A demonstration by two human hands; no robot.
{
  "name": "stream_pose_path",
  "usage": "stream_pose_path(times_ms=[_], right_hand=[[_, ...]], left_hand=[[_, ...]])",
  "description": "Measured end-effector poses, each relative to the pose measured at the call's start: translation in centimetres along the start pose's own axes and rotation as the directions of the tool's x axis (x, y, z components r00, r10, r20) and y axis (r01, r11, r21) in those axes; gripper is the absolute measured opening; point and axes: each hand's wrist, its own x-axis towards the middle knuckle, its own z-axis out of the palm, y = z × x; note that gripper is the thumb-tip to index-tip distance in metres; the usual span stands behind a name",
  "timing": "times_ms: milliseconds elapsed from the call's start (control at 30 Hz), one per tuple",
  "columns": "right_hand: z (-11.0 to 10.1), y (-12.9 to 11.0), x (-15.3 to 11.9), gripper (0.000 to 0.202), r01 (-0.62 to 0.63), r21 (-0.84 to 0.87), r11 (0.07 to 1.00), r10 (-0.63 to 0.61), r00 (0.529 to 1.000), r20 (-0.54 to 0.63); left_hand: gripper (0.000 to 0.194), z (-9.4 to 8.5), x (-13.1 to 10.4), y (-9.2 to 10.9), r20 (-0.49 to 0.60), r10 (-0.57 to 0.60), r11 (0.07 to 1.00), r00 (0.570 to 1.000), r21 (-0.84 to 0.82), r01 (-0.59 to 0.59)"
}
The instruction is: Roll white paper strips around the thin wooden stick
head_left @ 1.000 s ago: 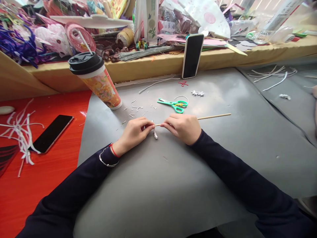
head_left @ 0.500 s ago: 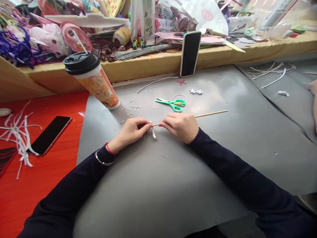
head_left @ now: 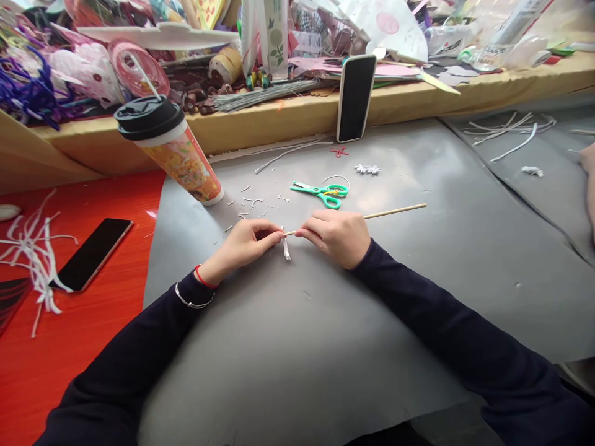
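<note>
The left hand (head_left: 244, 249) pinches a small white knotted cord (head_left: 286, 246) at the tip of a thin wooden stick (head_left: 395, 211), possibly touching both. The right hand (head_left: 335, 238) grips the stick close by. Beyond the hands, green-handled scissors (head_left: 320, 192) lie on the grey-covered bench (head_left: 297, 347), near white cord scraps (head_left: 252, 201).

Covered in grey sheet (head_left: 302, 347) from centre to right; bare red tabletop (head_left: 93, 353) at left, bearing black phone (head_left: 95, 254) and white strips (head_left: 39, 260). On grey, centre: bears green scissors (head_left: 320, 192), white scraps (head_left: 253, 201), red knot (head_left: 339, 152), white knotted piece (head_left: 367, 169). Upper left of centre: lidded cup (head_left: 181, 158). Upper right: loose cords (head_left: 504, 131). Along top: yellow-covered ledge (head_left: 279, 118), heaped with clutter (head_left: 227, 65).
</note>
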Motion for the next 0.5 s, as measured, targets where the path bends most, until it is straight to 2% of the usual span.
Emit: stream_pose_path(times_ms=[500], right_hand=[[-0.11, -0.1, 0.0, 0.035, -0.01, -0.023, 1.0, 0.009, 0.999, -0.031]], left_hand=[[0.036, 0.02, 0.08, -0.28, 0.006, -0.059, 0.998, 0.998, -0.034, 0.059]])
